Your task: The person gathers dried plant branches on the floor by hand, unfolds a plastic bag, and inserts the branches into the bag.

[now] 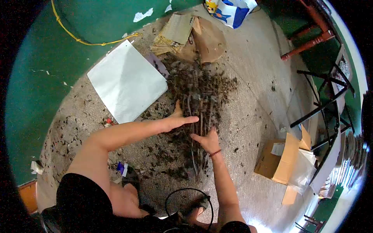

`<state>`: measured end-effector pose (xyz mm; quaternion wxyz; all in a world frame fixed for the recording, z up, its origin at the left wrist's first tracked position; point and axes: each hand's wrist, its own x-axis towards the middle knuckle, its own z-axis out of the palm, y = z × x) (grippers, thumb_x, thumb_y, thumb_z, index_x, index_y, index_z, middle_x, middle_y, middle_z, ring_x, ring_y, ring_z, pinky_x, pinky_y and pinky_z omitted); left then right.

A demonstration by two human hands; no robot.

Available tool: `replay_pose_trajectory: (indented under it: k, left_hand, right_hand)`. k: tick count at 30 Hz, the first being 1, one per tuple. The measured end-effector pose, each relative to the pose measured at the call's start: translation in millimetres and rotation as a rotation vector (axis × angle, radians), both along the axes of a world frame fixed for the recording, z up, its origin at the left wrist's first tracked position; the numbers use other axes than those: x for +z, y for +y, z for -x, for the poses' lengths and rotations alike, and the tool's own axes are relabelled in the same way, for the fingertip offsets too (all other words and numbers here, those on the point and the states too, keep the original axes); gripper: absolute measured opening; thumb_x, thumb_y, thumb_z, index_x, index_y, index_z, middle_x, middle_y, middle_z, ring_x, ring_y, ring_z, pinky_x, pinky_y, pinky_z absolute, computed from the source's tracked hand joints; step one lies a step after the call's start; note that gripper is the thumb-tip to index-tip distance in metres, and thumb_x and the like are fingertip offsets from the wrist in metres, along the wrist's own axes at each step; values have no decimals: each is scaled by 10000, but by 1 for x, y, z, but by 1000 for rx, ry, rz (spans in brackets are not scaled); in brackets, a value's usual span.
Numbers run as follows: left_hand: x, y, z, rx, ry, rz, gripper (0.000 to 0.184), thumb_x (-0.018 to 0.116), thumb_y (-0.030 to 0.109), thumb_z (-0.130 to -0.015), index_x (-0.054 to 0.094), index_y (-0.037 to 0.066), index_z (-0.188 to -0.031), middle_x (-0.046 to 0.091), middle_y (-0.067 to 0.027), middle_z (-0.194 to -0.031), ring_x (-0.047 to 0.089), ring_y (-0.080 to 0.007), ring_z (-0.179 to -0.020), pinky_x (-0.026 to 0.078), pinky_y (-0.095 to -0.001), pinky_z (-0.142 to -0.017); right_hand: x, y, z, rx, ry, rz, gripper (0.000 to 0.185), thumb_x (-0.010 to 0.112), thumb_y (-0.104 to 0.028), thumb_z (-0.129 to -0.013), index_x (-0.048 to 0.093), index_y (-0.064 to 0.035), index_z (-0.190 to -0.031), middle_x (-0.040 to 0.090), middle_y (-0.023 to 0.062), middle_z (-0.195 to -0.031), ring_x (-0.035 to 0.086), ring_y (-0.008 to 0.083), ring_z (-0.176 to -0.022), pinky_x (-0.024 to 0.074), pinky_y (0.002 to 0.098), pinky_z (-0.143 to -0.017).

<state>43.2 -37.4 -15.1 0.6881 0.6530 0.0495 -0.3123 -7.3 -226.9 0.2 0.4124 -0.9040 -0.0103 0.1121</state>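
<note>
A long, wrinkled clear plastic bundle [200, 106] stretches away from me, with dark scraps in or under it. My left hand [179, 121] comes in from the left, closed on the bundle's near part, its thumb lying across the top. From the right side my right hand [210, 142], with a red bracelet at the wrist, grips the same bundle a little nearer to me, thumb pointing left. The other fingers of both hands are partly hidden. Small dark scraps [161, 153] are scattered thickly on the floor around it.
A white sheet [128, 83] lies left. Beyond are a round brown board [210, 40], stacked yellowish pieces [176, 31] and a printed bag [232, 11]. At right stand an open cardboard box [278, 157] and a black metal frame [324, 103]. A yellow cord [83, 41] runs along the green wall.
</note>
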Motion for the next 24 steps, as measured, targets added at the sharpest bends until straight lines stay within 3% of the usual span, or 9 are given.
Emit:
replay_pose_trajectory:
  k: [3, 5, 8, 10, 14, 17, 19, 20, 24]
  left_hand:
    - [-16, -9, -2, 74, 89, 2, 1328, 770, 451, -563, -245, -22, -1277, 157, -226, -1361, 188, -293, -1270, 174, -360, -1038]
    - [-10, -14, -7, 256, 30, -34, 1292, 767, 430, -571, -203, -20, -1295, 153, -227, -1363, 199, -302, -1265, 186, -368, -1036]
    - [-17, -23, -16, 256, 123, -264, 1267, 754, 462, -560, -151, 8, -1322, 70, -246, -1376, 119, -323, -1285, 182, -411, -1034]
    - [-31, -23, -19, 247, 134, -301, 1269, 736, 502, -554, -151, 33, -1330, 19, -249, -1383, 66, -332, -1294, 176, -430, -1033]
    - [-20, -17, -18, 193, 182, -380, 1269, 711, 543, -563, -172, 48, -1328, 2, -230, -1396, 62, -331, -1299, 179, -434, -1035]
    - [9, -12, -15, 134, 240, -306, 1280, 709, 557, -559, -182, 48, -1325, 21, -229, -1394, 103, -324, -1292, 190, -424, -1036]
    - [-4, -9, -18, 139, 193, -336, 1295, 710, 566, -552, -194, 47, -1320, 57, -229, -1390, 156, -318, -1280, 200, -404, -1037]
    - [-18, -7, -21, 92, 218, -312, 1299, 711, 565, -553, -204, 47, -1316, 71, -229, -1388, 165, -314, -1278, 200, -396, -1038]
    - [-36, 0, -21, 43, 262, -134, 1311, 729, 525, -564, -241, 33, -1296, 115, -220, -1382, 191, -282, -1274, 199, -367, -1040]
  right_hand:
    - [-3, 24, -1, -43, -51, 435, 766, 772, -305, -573, 419, 76, -1135, 543, 189, -1052, 549, 280, -936, 427, 357, -834]
    - [-2, 22, -13, -104, 58, 440, 779, 753, -399, -580, 438, 52, -1131, 542, 178, -1074, 538, 280, -960, 426, 361, -835]
    - [34, -12, -34, 356, 295, -64, 873, 698, -500, -619, 398, 83, -1196, 555, 210, -1044, 531, 305, -986, 420, 352, -857]
    - [79, -30, -48, 355, 490, 273, 753, 683, -484, -645, 468, 17, -1163, 595, 139, -960, 561, 264, -900, 438, 350, -815]
    - [53, -116, -82, 32, 528, 18, 606, 600, -394, -741, 486, 29, -1160, 573, 148, -1061, 557, 267, -933, 445, 339, -794]
    - [-26, -148, -117, -268, 346, -21, 599, 537, -392, -780, 472, 67, -1160, 536, 174, -1124, 524, 277, -1001, 402, 345, -863]
    - [-66, -133, -133, -497, 208, 109, 683, 497, -486, -779, 441, 51, -1197, 490, 167, -1187, 463, 275, -1082, 337, 351, -928]
    - [-76, -112, -131, -572, 109, 22, 730, 446, -548, -791, 457, 89, -1147, 494, 252, -1143, 460, 310, -1092, 335, 337, -932]
    - [-54, -28, -119, -358, 70, -377, 805, 419, -602, -784, 378, 64, -1234, 382, 214, -1278, 341, 308, -1206, 254, 343, -994]
